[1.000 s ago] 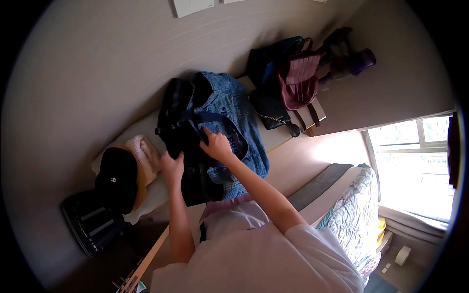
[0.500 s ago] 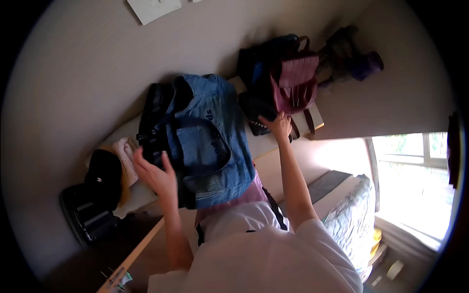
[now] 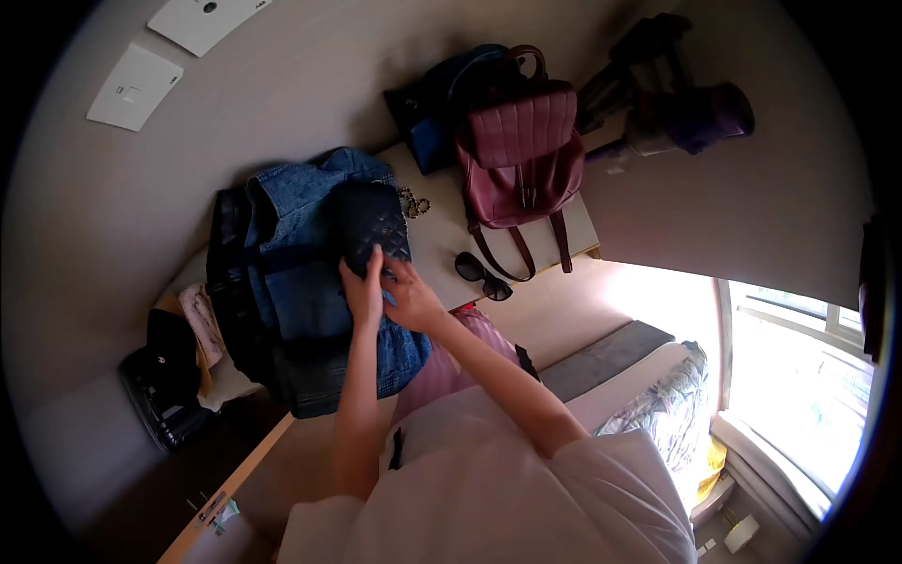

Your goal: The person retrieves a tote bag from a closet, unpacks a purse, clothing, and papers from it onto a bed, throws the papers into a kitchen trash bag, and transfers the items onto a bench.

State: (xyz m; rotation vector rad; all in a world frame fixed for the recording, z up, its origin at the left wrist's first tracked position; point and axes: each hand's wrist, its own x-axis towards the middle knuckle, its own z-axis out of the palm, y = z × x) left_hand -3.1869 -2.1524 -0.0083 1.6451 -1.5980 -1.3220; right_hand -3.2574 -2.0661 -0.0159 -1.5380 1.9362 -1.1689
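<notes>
A black quilted handbag point(image 3: 374, 221) is in both my hands, in front of the denim tote bag point(image 3: 305, 296). My left hand point(image 3: 363, 293) grips its lower left edge, thumb on the front face. My right hand point(image 3: 413, 299) is closed at the lower right corner, close beside the left; some of its fingers are hidden. A gold-and-black chain strap point(image 3: 413, 202) hangs out on the handbag's right side. The tote lies tilted on the shelf top point(image 3: 442, 221), its opening toward the wall. Black sunglasses point(image 3: 483, 276) rest near the shelf's front edge.
Right of the tote stand a burgundy backpack point(image 3: 526, 188) and a dark blue bag point(image 3: 427, 127). A purple stick vacuum point(image 3: 695, 117) hangs on the wall. At far left are a black cap point(image 3: 169, 376) and a pink cloth point(image 3: 200, 324). Low right is a bed point(image 3: 658, 395) beside a window.
My right hand has moved left from beside the backpack, and the black handbag is now in both hands before the tote. The sunglasses now show. The view has shifted right.
</notes>
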